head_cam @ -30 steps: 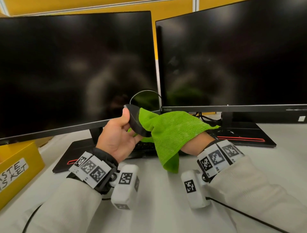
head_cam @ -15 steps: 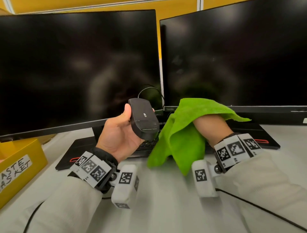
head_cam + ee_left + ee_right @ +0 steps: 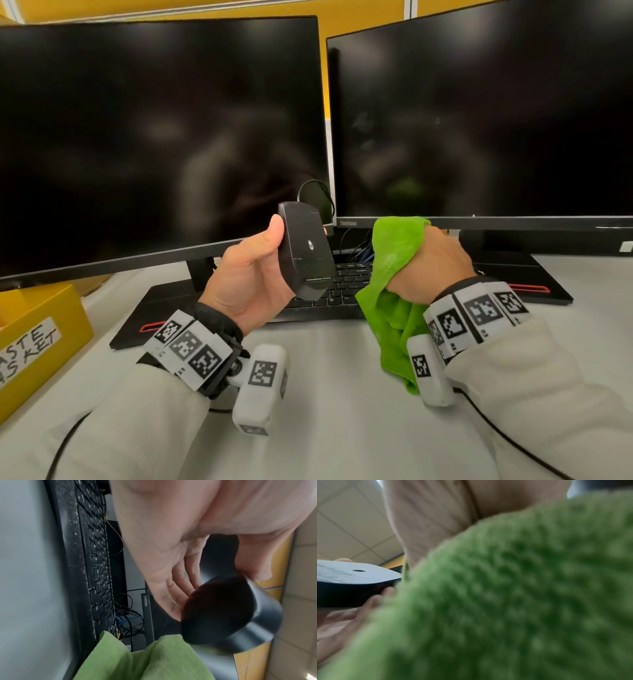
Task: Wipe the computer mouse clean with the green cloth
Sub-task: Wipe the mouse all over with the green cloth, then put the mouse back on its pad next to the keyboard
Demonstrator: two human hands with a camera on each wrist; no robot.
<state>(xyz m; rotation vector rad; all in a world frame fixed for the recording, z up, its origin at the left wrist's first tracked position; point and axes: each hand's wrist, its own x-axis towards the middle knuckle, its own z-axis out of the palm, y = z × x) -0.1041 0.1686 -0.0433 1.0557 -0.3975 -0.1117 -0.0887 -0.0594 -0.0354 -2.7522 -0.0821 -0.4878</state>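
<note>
Left hand [image 3: 251, 274] holds the black mouse [image 3: 305, 251] up off the worktop [image 3: 335, 394], thumb on its near side and fingers [image 3: 178, 588] cupped behind and under it; the underside of the mouse faces the head camera, with the small sensor opening at its centre. A thin black cable [image 3: 317, 192] loops up from the top end of the mouse, in front of the left monitor [image 3: 154, 137]. Right hand [image 3: 431, 263] is clenched round the green cloth [image 3: 394, 294], bunched in the fist, with a fold showing above the knuckles and the loose end hanging below the wrist toward the worktop. Cloth and mouse sit just beside each other with a narrow gap in the head view; the left wrist view has the cloth edge [image 3: 163, 655] right at the lower end of the mouse [image 3: 228, 615], contact not clear. Right wrist view is mostly blurred green pile [image 3: 522, 601], the mouse [image 3: 351, 578] at left. A black keyboard [image 3: 342, 284] lies behind both hands, under the right monitor [image 3: 479, 120]. Yellow box [image 3: 37, 335] with a handwritten label sits at the far left of the worktop. Both wrists carry bands with black-and-white markers; pale sleeves [image 3: 534, 394] cover both forearms.
</note>
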